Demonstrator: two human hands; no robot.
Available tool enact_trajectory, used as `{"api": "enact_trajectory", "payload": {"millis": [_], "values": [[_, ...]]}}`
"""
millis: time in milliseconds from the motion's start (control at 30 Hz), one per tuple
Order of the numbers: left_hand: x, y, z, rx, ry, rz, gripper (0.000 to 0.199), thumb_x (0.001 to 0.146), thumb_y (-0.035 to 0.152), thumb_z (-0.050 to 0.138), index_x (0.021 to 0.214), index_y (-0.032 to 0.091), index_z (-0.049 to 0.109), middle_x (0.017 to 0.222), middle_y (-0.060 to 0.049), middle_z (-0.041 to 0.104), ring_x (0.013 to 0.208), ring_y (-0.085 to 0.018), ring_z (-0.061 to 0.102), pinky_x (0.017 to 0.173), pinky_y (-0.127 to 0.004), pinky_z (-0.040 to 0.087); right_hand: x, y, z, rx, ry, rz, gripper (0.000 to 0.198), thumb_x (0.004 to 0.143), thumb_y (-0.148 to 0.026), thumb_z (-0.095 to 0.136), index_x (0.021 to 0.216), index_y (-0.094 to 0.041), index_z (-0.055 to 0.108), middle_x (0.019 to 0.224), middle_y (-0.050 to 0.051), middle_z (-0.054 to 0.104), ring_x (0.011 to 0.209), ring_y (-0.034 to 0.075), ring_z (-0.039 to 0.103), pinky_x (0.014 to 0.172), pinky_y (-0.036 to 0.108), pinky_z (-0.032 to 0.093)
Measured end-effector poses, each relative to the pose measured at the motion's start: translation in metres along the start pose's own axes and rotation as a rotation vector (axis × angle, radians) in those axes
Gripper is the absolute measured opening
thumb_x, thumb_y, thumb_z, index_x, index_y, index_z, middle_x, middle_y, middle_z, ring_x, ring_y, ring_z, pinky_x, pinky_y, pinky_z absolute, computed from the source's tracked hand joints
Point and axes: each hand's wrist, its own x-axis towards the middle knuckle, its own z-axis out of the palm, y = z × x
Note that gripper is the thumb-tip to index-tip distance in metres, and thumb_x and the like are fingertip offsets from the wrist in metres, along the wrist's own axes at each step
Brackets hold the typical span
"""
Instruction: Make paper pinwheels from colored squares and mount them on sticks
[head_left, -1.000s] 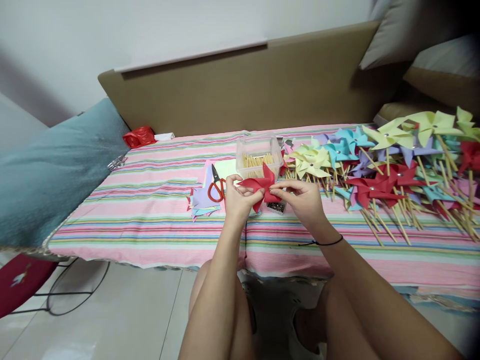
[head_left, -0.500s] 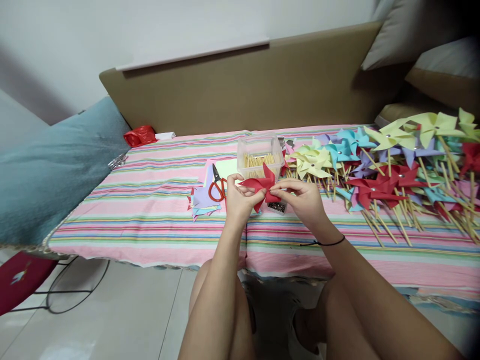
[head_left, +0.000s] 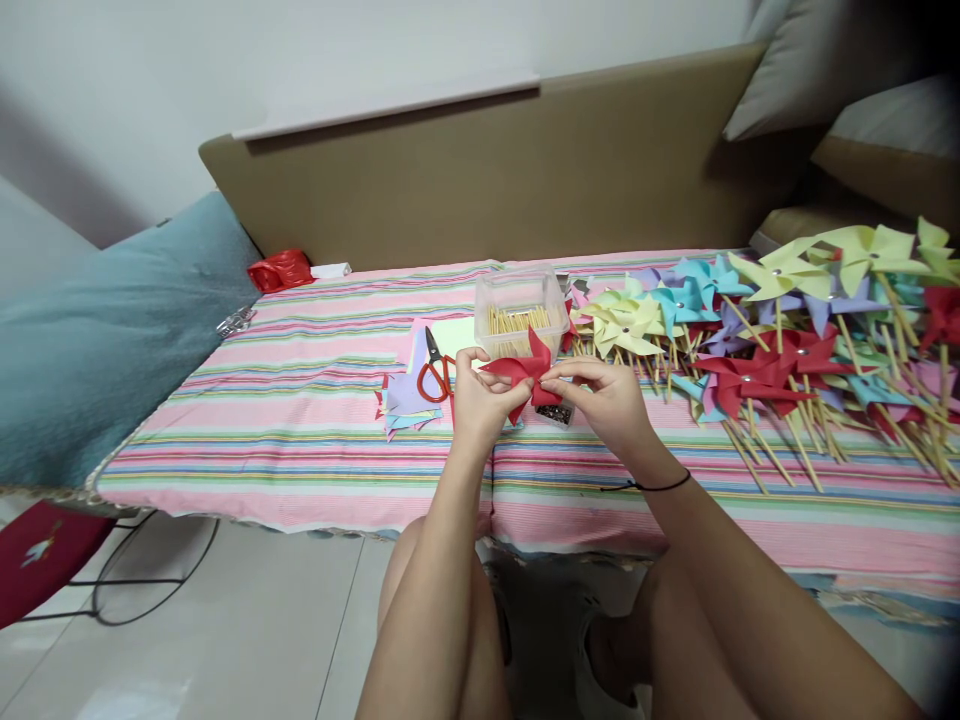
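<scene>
A red paper pinwheel (head_left: 534, 368) with folded, pointed blades is held up in front of me. My left hand (head_left: 484, 395) pinches it from the left, thumb near its centre. From the right, my right hand (head_left: 600, 392) has thumb and fingertips pressed together at the pinwheel's centre, on what looks like a small pin, mostly hidden by the fingers. Just below the pinwheel sits a small clear box (head_left: 555, 414) of little dark metal pieces. Behind it is a clear plastic tub (head_left: 556, 318) of short wooden sticks. Red-handled scissors (head_left: 435, 372) lie left of my left hand.
Coloured paper pieces (head_left: 409, 398) lie beside and under the scissors. Many finished pinwheels on sticks (head_left: 750, 380) are heaped at the right. A red plastic bag (head_left: 280, 271) is at the back left, on the striped cloth (head_left: 300, 400). A brown backrest (head_left: 465, 180) rises behind.
My right fingertips stay at the pinwheel's centre, and the tiny shiny bit seen between them earlier is now hardly visible. The pinwheel has shifted very slightly; all else is still.
</scene>
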Motion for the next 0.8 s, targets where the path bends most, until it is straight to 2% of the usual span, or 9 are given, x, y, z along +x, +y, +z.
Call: {"api": "enact_trajectory", "payload": {"millis": [233, 400, 567, 800], "values": [[0.0008, 0.0, 0.0006, -0.013, -0.017, 0.021, 0.051, 0.059, 0.018, 0.071, 0.088, 0.025, 0.029, 0.046, 0.016, 0.04, 0.04, -0.005, 0.042, 0.047, -0.014, 0.031, -0.001, -0.0008, 0.001, -0.022, 0.026, 0.044, 0.005, 0.073, -0.023, 0.07, 0.071, -0.024, 0.074, 0.078, 0.003, 0.073, 0.079, 0.021, 0.066, 0.068, 0.032, 0.05], [0.0003, 0.0012, 0.0021, -0.08, -0.034, -0.01, 0.054, 0.056, 0.017, 0.072, 0.086, 0.026, 0.028, 0.05, 0.014, 0.049, 0.046, -0.007, 0.052, 0.051, -0.016, 0.039, -0.0005, 0.0, 0.0007, -0.037, 0.017, 0.027, 0.006, 0.073, -0.024, 0.069, 0.069, -0.023, 0.073, 0.077, 0.003, 0.073, 0.077, 0.02, 0.065, 0.063, 0.031, 0.048], [-0.0007, 0.0016, 0.0035, -0.107, -0.07, 0.013, 0.052, 0.058, 0.014, 0.068, 0.087, 0.026, 0.027, 0.054, 0.011, 0.055, 0.048, -0.008, 0.057, 0.053, -0.018, 0.043, 0.0, 0.003, -0.0007, -0.027, 0.001, 0.039, 0.006, 0.073, -0.025, 0.069, 0.069, -0.023, 0.072, 0.077, 0.003, 0.072, 0.077, 0.02, 0.065, 0.065, 0.032, 0.049], [-0.0012, -0.0008, 0.0034, -0.066, -0.079, 0.038, 0.05, 0.06, 0.014, 0.068, 0.088, 0.026, 0.027, 0.05, 0.014, 0.049, 0.043, -0.006, 0.051, 0.051, -0.016, 0.041, 0.0004, 0.0013, -0.0021, -0.01, -0.01, 0.044, 0.006, 0.072, -0.025, 0.07, 0.069, -0.021, 0.073, 0.078, 0.004, 0.072, 0.077, 0.02, 0.064, 0.065, 0.032, 0.048]]}}
